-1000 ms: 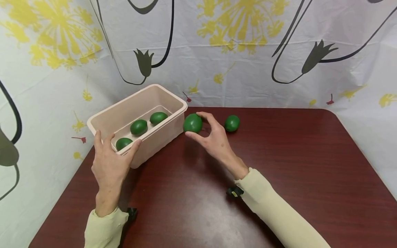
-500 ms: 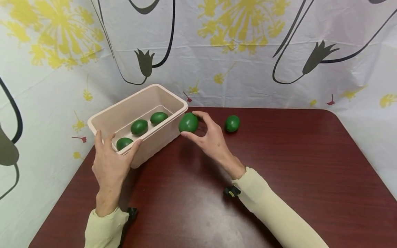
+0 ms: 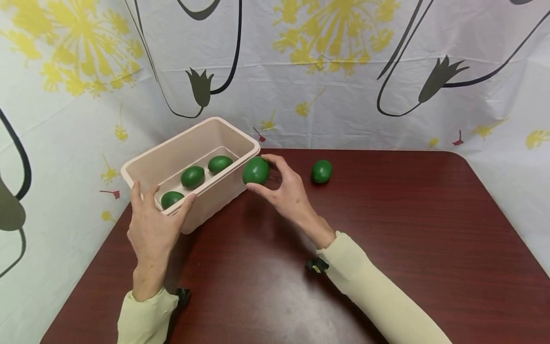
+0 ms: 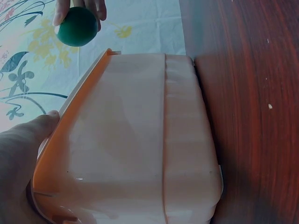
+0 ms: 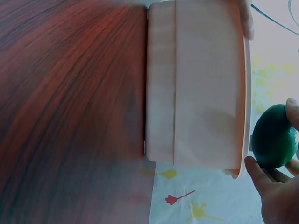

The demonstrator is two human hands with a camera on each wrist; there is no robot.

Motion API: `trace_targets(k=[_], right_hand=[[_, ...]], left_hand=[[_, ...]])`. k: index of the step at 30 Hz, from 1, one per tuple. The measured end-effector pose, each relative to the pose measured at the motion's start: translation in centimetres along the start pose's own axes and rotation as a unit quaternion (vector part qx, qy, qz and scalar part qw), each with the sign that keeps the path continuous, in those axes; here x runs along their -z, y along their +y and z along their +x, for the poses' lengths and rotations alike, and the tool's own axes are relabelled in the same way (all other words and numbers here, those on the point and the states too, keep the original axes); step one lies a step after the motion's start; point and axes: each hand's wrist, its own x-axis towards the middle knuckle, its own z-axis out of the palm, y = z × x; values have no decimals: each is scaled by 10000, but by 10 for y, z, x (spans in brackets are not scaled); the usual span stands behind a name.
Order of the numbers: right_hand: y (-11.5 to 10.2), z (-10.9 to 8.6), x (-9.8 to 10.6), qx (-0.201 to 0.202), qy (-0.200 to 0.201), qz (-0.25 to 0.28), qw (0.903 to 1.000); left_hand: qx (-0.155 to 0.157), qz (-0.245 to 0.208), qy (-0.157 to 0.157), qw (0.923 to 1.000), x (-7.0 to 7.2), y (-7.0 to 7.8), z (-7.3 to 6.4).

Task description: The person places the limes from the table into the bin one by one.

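Note:
In the head view, a pale pink plastic bin (image 3: 223,184) stands at the left back of the table, with 3 green limes inside, one of them a lime (image 3: 193,177) in the middle. My left hand (image 3: 152,227) grips the bin's near corner, thumb on the long front rim and fingers at the left end. My right hand (image 3: 288,191) pinches another lime (image 3: 256,170) between thumb and fingers, beside the bin's right front side. The right wrist view has this held lime (image 5: 273,137) higher than the bin's rim. One lime (image 3: 321,171) lies on the table, right of that hand.
The dark red-brown table (image 3: 408,229) has a rounded far right corner. A white patterned cloth (image 3: 343,110) hangs right behind the table and along its left side. Small black devices sit at both wrists.
My right hand has moved a little left with its lime, closer to the bin. The left hand, the bin and the other limes have stayed where they were.

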Motion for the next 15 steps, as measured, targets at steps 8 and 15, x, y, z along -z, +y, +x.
trace_targets(k=[8,15], right_hand=[[-3,4,-3,110,-27,-25,9999],[-4,7,-6,227,1,0,9997]], left_hand=[[-20,-32,24,10000,0,1,0],[-24,-4,7,10000,0,1,1]])
